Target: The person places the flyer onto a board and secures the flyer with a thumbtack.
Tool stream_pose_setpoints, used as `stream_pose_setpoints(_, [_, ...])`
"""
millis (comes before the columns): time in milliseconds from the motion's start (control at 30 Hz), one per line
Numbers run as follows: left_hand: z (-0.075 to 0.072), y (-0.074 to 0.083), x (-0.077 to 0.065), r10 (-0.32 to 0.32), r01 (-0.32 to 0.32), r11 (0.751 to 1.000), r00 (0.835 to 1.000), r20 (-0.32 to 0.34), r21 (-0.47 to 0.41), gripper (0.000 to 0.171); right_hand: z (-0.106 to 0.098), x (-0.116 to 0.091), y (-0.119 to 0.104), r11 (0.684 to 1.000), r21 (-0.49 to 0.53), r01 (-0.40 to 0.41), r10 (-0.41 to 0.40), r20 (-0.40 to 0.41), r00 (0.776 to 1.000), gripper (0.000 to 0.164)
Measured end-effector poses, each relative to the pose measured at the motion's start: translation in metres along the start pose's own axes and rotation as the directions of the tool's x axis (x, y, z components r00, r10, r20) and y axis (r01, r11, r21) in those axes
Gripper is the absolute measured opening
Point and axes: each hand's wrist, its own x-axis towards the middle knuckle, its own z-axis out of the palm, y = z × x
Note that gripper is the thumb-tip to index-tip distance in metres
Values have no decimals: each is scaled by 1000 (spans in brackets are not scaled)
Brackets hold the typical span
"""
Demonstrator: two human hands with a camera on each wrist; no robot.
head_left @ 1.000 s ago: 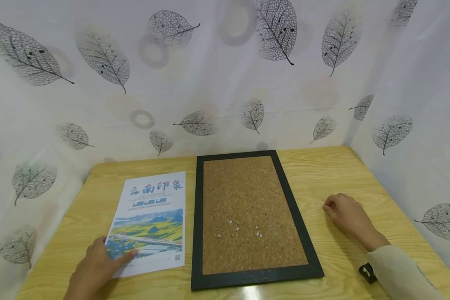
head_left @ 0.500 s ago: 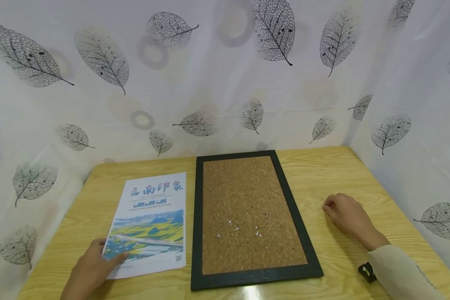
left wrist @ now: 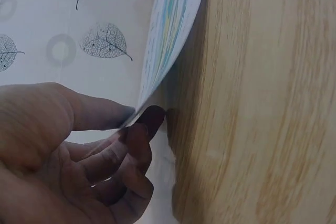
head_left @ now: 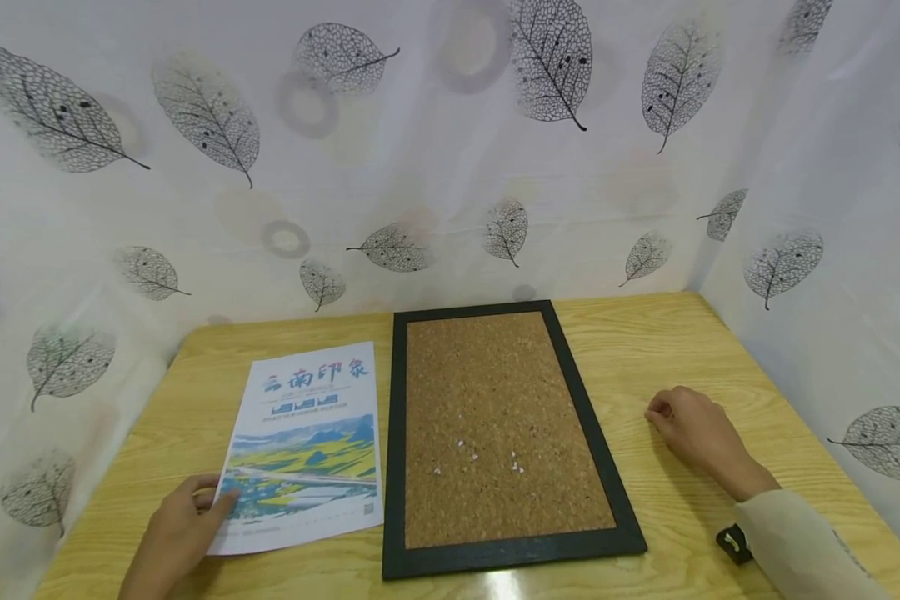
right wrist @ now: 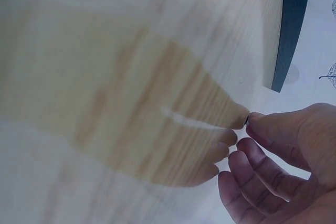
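Note:
A printed poster (head_left: 303, 446) with a colourful landscape and large Chinese characters lies left of the board. My left hand (head_left: 174, 529) pinches its lower left edge between thumb and fingers. In the left wrist view the sheet (left wrist: 173, 30) curves up off the table at that edge, with the thumb on the printed side and the fingers behind. My right hand (head_left: 697, 433) rests on the table right of the board, fingers loosely curled. In the right wrist view its fingertips (right wrist: 249, 148) touch the tabletop, with nothing held between them.
Between the hands lies a cork board (head_left: 495, 375) in a black frame, with several small white bits (head_left: 516, 463) on its lower half. A small black object (head_left: 733, 543) is beside the right sleeve (head_left: 802, 542). Leaf-patterned cloth (head_left: 435, 167) surrounds the wooden table (head_left: 622, 333).
My left thumb has drawn back toward the poster's left edge. The poster's lower right corner has swung slightly right toward the board. My right hand has stayed in place.

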Motion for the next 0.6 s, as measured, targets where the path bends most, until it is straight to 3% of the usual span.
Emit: stream_pose_setpoints(600, [2, -6, -2, -62, 52, 988, 996, -64, -146, 65, 0, 2, 4, 1000, 4, 17, -17, -8, 1000, 7])
